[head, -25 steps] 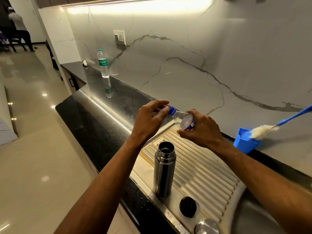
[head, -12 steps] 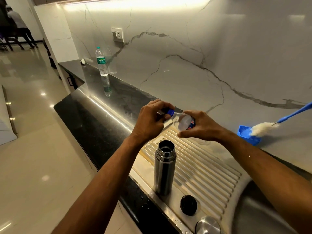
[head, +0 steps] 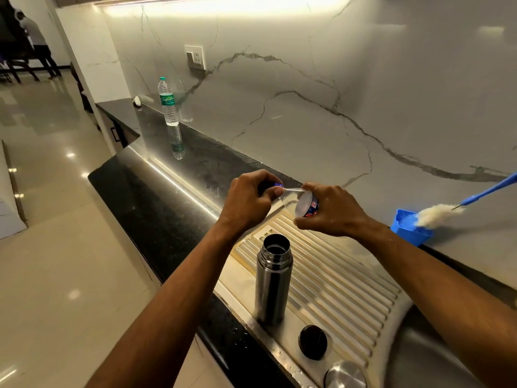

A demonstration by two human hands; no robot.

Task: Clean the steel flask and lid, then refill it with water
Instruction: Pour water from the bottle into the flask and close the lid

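Far left on the black counter [head: 156,208] stood a sealed water bottle w/ green label [head: 168,103], upright, near the marble wall, well apart from me. My left hand [head: 247,201] had its fingers curled round the blue cap [head: 277,185] of a small clear bottle [head: 300,202] — thumb and fingertips clamped on it. The bottle lay about sideways between both hands, above the ribbed steel drainboard [head: 344,289]. My right hand [head: 333,211] gripped the bottle's body, fingers wrapped round the labelled part; its base end was hidden behind my palm. Below and between my wrists the steel flask [head: 273,278] stood upright on the drainboard, mouth open, nothing touching it. To its right lay the black inner stopper [head: 312,342], flat on the drainboard's front edge, and just beyond that the steel lid [head: 345,375], partly cut off by the frame. Far right — a blue cup [head: 411,228] by the wall, w/ a blue-handled bottle brush [head: 436,215] resting bristles-down in it.
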